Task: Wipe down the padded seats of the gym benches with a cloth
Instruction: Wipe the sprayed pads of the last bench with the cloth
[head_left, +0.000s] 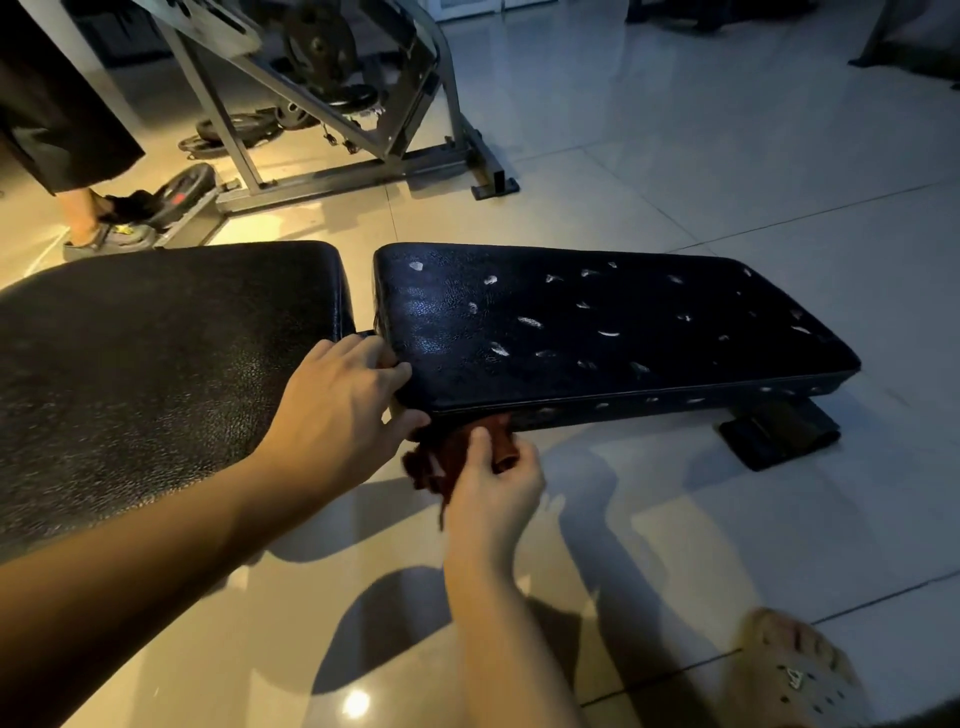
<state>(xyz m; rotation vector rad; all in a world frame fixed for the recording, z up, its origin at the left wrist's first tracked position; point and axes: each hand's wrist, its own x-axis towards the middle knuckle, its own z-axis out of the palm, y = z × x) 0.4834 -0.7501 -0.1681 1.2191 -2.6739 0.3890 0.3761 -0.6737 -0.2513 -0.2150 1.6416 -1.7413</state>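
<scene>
A low gym bench has two black padded sections: a large pad (156, 353) on the left and a worn seat pad (597, 322) with pale scuffs on the right. My left hand (337, 405) grips the near left corner of the worn seat pad, fingers over its top and thumb on its front edge. My right hand (493, 483) holds a dark red cloth (441, 462) against the front side edge of that pad, just below the corner. Part of the cloth is hidden under the pad and behind my fingers.
Pale tiled floor (675, 156) surrounds the bench. A grey metal machine frame (363, 156) with weight plates (234, 130) stands behind. Another person's leg in a sandal (83, 228) is at far left. My sandalled foot (795, 670) is at bottom right. The bench foot (779, 436) sticks out right.
</scene>
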